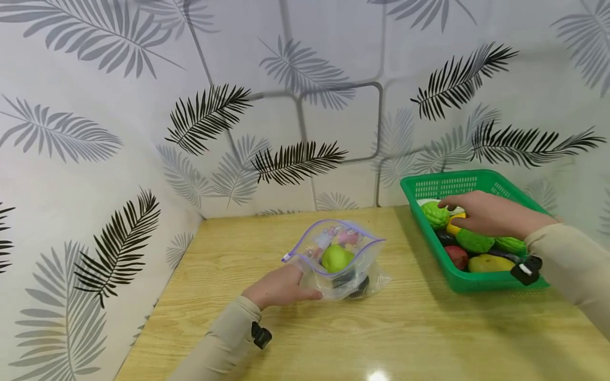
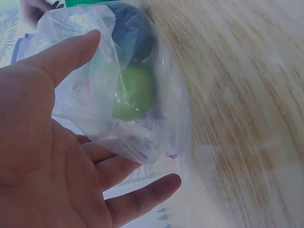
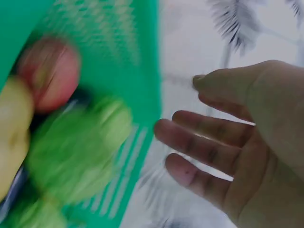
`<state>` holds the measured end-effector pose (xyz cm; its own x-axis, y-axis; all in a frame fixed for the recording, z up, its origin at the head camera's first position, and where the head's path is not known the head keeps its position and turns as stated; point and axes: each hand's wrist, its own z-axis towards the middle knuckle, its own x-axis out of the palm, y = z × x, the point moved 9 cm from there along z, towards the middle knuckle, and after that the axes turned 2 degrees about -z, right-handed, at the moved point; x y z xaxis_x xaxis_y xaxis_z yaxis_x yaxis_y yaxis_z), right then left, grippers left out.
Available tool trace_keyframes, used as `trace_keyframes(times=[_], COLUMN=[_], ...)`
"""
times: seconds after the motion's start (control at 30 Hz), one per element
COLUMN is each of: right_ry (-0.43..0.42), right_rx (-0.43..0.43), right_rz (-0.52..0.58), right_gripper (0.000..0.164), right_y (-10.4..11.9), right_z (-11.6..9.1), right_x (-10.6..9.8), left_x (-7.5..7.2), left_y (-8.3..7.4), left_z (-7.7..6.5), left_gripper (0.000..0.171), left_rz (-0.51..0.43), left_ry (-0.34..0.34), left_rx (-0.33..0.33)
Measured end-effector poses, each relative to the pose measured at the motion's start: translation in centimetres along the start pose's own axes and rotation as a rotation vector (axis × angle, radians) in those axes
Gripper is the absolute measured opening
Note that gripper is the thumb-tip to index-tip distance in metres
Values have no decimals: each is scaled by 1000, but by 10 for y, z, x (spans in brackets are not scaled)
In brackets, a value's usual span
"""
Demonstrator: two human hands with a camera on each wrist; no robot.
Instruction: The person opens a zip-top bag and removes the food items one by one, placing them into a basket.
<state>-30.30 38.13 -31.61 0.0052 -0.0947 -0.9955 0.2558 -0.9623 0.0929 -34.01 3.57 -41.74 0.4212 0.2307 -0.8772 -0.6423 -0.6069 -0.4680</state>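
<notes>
A clear zip bag (image 1: 376, 254) with a purple-edged mouth stands open on the table. Inside it lie a yellow-green fruit (image 1: 337, 258) and a dark rounded item (image 1: 360, 286). At the bag's left side, my left hand (image 1: 281, 286) touches the plastic; the left wrist view shows the thumb across the front and the other fingers, fairly straight, behind. Over the green basket (image 1: 445, 259) on the right hovers my right hand (image 1: 491, 211), holding nothing, its fingers loosely bent. Below it are a bumpy green fruit (image 1: 434, 215), a red fruit (image 1: 456, 257) and a yellow one (image 1: 491, 263).
The wooden table (image 1: 305, 344) carries both the bag and the basket. Behind it hangs a pale cloth (image 1: 333, 121) with leaf prints. More green produce (image 3: 76, 152) fills the basket, blurred in the right wrist view.
</notes>
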Motion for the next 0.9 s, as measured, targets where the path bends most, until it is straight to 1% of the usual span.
trace_keyframes(times=[0.07, 0.13, 0.2, 0.3, 0.33, 0.4, 0.47, 0.53, 0.6, 0.67, 0.73, 0.8, 0.9], right_ry=[-33, -96, -176, -295, -318, -332, -300, -217, -103, 0, 66, 86, 84], right_rx=[-26, -83, -171, -351, -405, -495, -548, -554, -537, -514, -489, -472, -440], right_rz=[3, -8, -19, -50, -54, -63, -74, -95, -120, -139, -156, -182, -220], right_gripper=[35, 32, 28, 23, 21, 18, 18, 18, 21, 22, 24, 29, 45], right_y=[26, 58, 93, 147, 163, 191, 212, 225, 232, 235, 235, 234, 232], right_z=[7, 11, 15, 17, 18, 22, 28, 38, 49, 58, 66, 71, 79], right_x=[-9, -20, -30, -41, -42, -36, -25, -6, 15, 34, 47, 53, 58], left_x=[-3, -5, -6, -7, -7, -7, -6, -4, -2, -2, -4, -5, -7], left_y=[-1, -2, -1, -1, -1, -1, -1, -1, -1, 0, -1, -2, -2], left_z=[-2, -2, -3, -4, -4, -4, -4, -5, -6, -8, -8, -8, -6], left_gripper=[93, 93, 93, 93, 93, 93, 93, 94, 93, 93, 93, 93, 93], left_rz=[7, 16, 15, 20, 14, 1, -16, -26, -29, -35, -12, 5, 37], left_ry=[-18, -29, -39, -56, -64, -74, -74, -72, -70, -71, -84, -85, -85], left_rx=[12, 13, 9, 2, 3, -2, -7, -18, -31, -39, -27, -14, 10])
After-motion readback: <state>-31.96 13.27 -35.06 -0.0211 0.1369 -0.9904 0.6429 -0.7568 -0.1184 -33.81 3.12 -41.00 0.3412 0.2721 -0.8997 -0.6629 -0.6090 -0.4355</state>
